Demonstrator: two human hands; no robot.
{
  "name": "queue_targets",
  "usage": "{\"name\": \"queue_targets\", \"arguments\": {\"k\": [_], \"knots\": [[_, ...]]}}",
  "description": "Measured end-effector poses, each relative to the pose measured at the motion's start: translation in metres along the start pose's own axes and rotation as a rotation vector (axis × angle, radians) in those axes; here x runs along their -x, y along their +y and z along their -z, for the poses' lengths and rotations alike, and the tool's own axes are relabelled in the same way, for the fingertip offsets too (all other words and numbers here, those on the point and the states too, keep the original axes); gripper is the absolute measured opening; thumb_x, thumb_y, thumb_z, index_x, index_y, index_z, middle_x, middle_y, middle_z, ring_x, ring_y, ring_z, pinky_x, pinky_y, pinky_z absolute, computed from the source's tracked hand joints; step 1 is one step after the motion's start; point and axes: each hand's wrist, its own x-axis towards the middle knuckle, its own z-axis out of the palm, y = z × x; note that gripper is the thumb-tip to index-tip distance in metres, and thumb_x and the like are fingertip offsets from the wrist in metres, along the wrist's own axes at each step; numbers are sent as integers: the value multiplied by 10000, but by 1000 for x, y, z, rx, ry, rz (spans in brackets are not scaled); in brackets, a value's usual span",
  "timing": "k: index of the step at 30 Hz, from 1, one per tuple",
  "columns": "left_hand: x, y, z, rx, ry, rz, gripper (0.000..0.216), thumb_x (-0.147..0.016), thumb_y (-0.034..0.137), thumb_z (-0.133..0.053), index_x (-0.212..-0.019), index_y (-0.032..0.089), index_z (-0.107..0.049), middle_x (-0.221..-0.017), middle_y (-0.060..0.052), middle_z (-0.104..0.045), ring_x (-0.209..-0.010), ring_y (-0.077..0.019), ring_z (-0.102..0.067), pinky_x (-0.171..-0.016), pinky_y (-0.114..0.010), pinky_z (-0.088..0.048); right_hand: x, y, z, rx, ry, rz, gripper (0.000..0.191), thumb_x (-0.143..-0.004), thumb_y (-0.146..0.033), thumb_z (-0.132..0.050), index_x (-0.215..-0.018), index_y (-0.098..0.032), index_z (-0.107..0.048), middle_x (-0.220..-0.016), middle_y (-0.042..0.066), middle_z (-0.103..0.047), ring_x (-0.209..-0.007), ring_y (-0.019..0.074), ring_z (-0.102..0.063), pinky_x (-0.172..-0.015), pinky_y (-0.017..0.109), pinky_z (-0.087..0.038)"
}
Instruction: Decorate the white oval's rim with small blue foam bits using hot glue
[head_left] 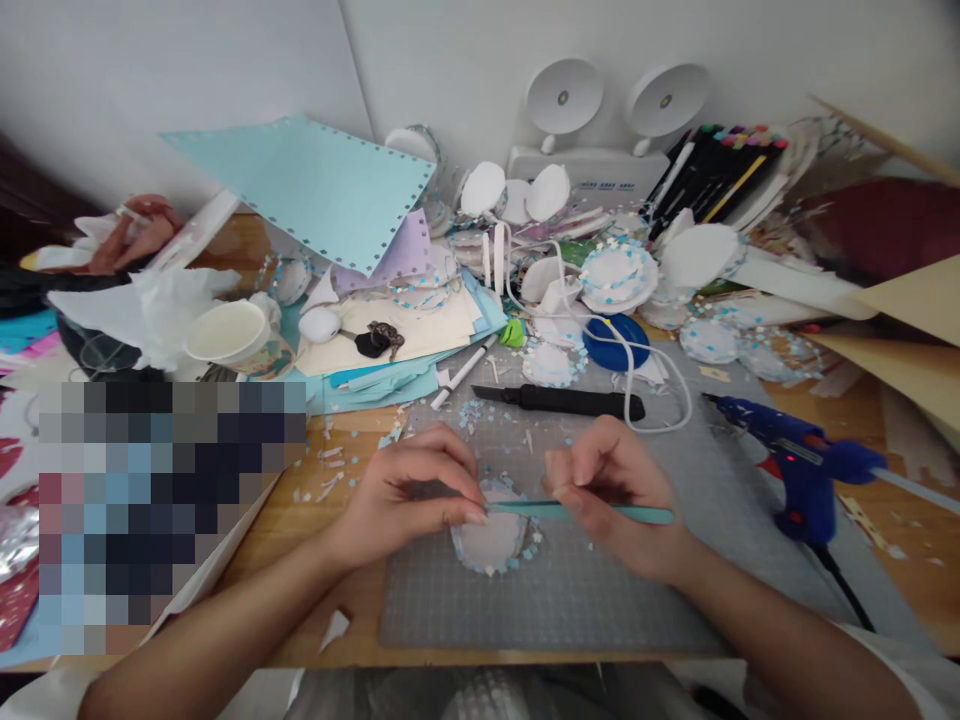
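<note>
My right hand (619, 500) is closed around slim teal tweezers (652, 515), held almost level with the tip pointing left. My left hand (420, 490) pinches thumb and forefinger together at that tip; whatever tiny thing is between them is too small to make out. Just below the fingertips, a round white disc (487, 542) edged with small blue and white stars lies on the grey cutting mat (600, 615). The fingers and the tweezers hide part of its upper edge.
A black utility knife (562, 400) lies beyond my hands, blade out. At right rests a blue glue gun (799, 455) with its cord. Behind are star-trimmed discs (619, 275), a white cable (686, 395), markers (712, 175), papers (300, 190) and a paper cup (229, 335).
</note>
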Motion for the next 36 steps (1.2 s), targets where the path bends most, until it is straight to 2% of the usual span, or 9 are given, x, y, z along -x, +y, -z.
{"name": "queue_targets", "arguments": {"k": [12,17,26,32,36], "knots": [[0,0,1,-25,-5,47,83,-745,222,-740,-712,148,-725,-722,-56,-639,-697,-138,-585,-657,-251,-471,0,-2,-2,-52,-1,-30,121,-895,-243,-532,-852,-259,-420,-655,-51,-385,-563,98,-365,-500,237,-305],[2,-1,2,9,-7,66,23,-736,177,-742,-734,159,-728,-749,-54,-636,-714,-141,-589,-671,-255,-473,-3,-3,-2,-118,19,-65,148,-890,-254,-544,-826,-254,-411,-643,-60,-366,-542,91,-316,-489,232,-276],[3,-2,1,27,-6,80,21,-776,148,-691,-775,152,-711,-784,-56,-621,-739,-140,-581,-692,-257,-465,-10,-8,2,-225,163,-83,176,-883,-252,-543,-797,-257,-389,-553,-88,-326,-500,83,-322,-444,186,-297],[2,-2,1,19,-25,60,64,-809,177,-651,-807,152,-709,-798,-65,-618,-776,-157,-576,-727,-279,-460,-18,-14,9,-185,239,29,162,-880,-213,-532,-800,-255,-397,-542,-85,-333,-477,83,-306,-440,201,-295],[3,0,0,32,-8,63,93,-810,188,-653,-840,155,-735,-793,-68,-633,-778,-155,-571,-721,-265,-448,-19,-15,3,40,392,159,150,-864,-186,-548,-830,-262,-423,-605,-57,-402,-513,106,-395,-441,231,-316]]}}
